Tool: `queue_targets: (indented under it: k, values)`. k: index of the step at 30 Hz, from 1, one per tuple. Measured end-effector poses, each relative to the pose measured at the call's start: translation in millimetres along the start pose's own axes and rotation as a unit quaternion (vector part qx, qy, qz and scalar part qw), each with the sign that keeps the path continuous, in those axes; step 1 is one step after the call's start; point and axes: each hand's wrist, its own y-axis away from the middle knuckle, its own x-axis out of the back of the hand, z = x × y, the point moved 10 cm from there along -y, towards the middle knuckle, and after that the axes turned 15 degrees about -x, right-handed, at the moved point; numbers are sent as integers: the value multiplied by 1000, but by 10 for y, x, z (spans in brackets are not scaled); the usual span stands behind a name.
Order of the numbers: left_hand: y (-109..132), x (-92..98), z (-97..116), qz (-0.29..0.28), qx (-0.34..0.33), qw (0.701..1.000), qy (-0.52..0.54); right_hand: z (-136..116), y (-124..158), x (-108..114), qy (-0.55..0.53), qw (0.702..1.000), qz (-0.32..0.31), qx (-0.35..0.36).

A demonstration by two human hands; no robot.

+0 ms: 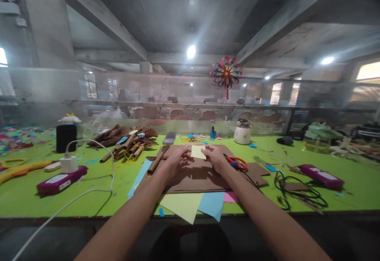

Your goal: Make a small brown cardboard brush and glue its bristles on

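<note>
A small pale yellow piece of paper (197,151) is held up between my hands above a stack of brown paper sheets (196,180). My right hand (214,159) pinches its right edge. On the other side, the curled fingers of my left hand (179,160) close on the left edge. Scissors with red and blue handles (242,163) lie beside my right wrist. A rolled brown paper tube (157,160) rests on the sheets left of my left hand. Yellow paper (184,205), blue paper (212,203) and pink paper (230,197) stick out from beneath, toward the table's front edge.
Brown paper rolls (133,144) are piled behind on the left. Purple power strips (61,180) lie on both sides, with a white cable (89,191) at left and black cable (299,191) at right. A white jar (242,131) stands before the mesh screen (178,103).
</note>
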Motion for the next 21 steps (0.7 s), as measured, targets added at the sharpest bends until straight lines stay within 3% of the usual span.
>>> queue_targets:
  k: [6,9,15,21]
  values:
    - [58,-163,-62,-59,38,996,-60,-18,45,-92,40,999,-9,28]
    - [43,-98,-90,-40,36,996,-66,-28,28,-94,49,998,-1,27]
    - [27,35,-144,22,42,998,-35,-155,-12,275,44,989,122,64]
    - [20,43,-47,31,6,999,-33,-222,60,228,72,986,111,100]
